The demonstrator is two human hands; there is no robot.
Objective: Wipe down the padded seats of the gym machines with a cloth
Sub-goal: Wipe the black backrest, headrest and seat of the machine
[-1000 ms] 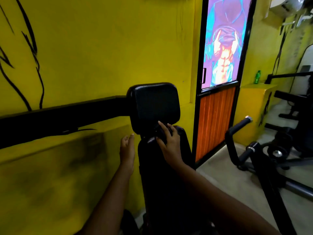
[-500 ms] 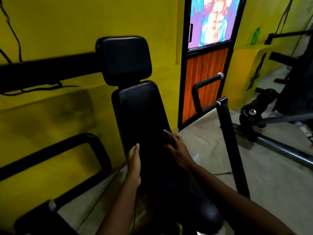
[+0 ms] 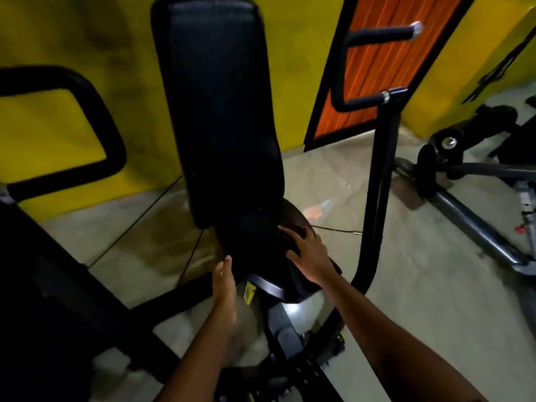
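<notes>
A black gym machine stands against the yellow wall, with a tall padded backrest point(image 3: 220, 111) and a padded seat point(image 3: 261, 242) below it. My right hand point(image 3: 309, 256) lies on the right side of the seat, fingers spread, pressing a dark cloth point(image 3: 287, 240) against the pad. The cloth is mostly hidden under my fingers and hard to tell from the black padding. My left hand point(image 3: 224, 278) hovers with straight fingers just left of the seat's edge, holding nothing.
A black handle post point(image 3: 377, 175) rises right of the seat, with a curved grip point(image 3: 377, 33) on top. A looped black arm point(image 3: 72, 126) sits at left. Behind stands an orange door point(image 3: 374, 71). More equipment point(image 3: 470, 158) lies on the floor at right.
My right hand has slid the cloth down from under the headrest, along the backrest, onto the seat. My left hand followed down beside the pad. The view tilted downward.
</notes>
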